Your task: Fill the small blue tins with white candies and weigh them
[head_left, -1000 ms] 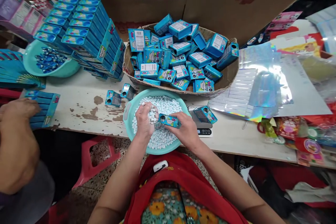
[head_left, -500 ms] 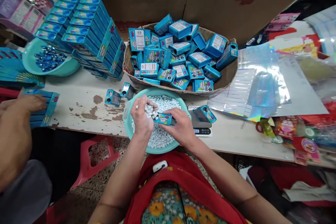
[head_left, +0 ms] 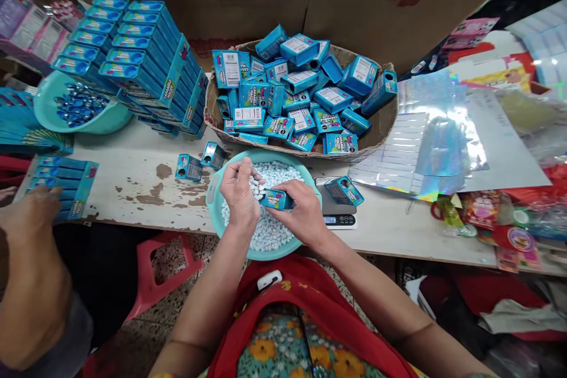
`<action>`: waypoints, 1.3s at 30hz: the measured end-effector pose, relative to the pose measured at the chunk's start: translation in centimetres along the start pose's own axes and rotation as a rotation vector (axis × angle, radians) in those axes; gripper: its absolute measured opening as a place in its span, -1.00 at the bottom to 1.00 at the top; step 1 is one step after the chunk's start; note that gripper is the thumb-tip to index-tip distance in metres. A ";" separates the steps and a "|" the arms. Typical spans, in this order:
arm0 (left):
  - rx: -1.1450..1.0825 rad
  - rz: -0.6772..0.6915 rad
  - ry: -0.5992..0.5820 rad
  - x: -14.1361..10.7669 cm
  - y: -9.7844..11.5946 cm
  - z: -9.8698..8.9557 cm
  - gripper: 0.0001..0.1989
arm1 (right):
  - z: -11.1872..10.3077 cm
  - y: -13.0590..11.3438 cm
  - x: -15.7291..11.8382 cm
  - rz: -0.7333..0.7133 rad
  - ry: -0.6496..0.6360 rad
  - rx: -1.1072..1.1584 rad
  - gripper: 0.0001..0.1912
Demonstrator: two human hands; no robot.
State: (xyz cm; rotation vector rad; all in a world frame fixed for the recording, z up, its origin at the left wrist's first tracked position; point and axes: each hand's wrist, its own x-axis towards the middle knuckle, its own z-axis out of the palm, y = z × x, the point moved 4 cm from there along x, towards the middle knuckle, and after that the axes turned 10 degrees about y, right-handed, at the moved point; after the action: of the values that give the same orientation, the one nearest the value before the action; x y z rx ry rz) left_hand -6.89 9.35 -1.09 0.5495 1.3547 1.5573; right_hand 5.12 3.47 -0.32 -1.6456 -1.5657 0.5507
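Note:
Over a turquoise basin (head_left: 213,201) of small white candies (head_left: 275,236), my left hand (head_left: 241,195) is cupped around some of the candies, palm turned toward the box. My right hand (head_left: 303,209) grips a small blue box (head_left: 273,199) lying on its side, with its end against the candies at my left fingers. A digital scale (head_left: 339,211) lies right of the basin, and another blue box (head_left: 344,190) rests on it. Two more small boxes, one at the left (head_left: 189,167) and one beside it (head_left: 213,155), stand beyond the basin's left rim.
A torn cardboard box (head_left: 372,144) heaped with blue boxes stands behind the basin. Stacked blue packs (head_left: 146,65) and a bowl of blue wrapped sweets (head_left: 57,118) are at the left. Another person's hand (head_left: 35,209) touches a pack (head_left: 80,186). Shiny sheets (head_left: 407,136) lie right.
The view has shifted slightly. The other person's hand has moved left and down along the pack, showing more of it. My hands remain over the basin with the box and candies.

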 end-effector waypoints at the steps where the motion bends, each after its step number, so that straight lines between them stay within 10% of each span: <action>1: -0.001 -0.012 0.003 0.0 0.0 0.0 -0.66 | 0.1 0.2 0.0 0.010 -0.004 0.000 -0.69; 11: 0.017 0.004 -0.023 -0.3 -0.5 -0.1 -0.67 | 1.2 0.8 -0.2 0.055 0.008 0.070 -0.69; 19: -0.173 -0.268 -0.061 2.0 0.5 -1.3 -0.65 | -0.9 2.0 -1.0 0.100 0.050 0.314 -0.64; 26: 0.141 -0.679 -0.026 1.8 -7.1 -4.2 -0.62 | -6.8 5.4 -5.5 0.305 0.158 0.378 -0.62; 39: 0.035 -0.359 -0.360 -9.5 -13.4 15.5 -0.46 | -18.4 16.6 -13.3 0.662 0.700 0.183 -0.56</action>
State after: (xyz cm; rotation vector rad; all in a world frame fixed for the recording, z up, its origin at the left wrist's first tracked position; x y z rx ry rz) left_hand 14.88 7.66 -6.86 0.5437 1.1321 1.0866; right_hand 27.70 -12.72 -4.80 -1.9154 -0.4447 0.3617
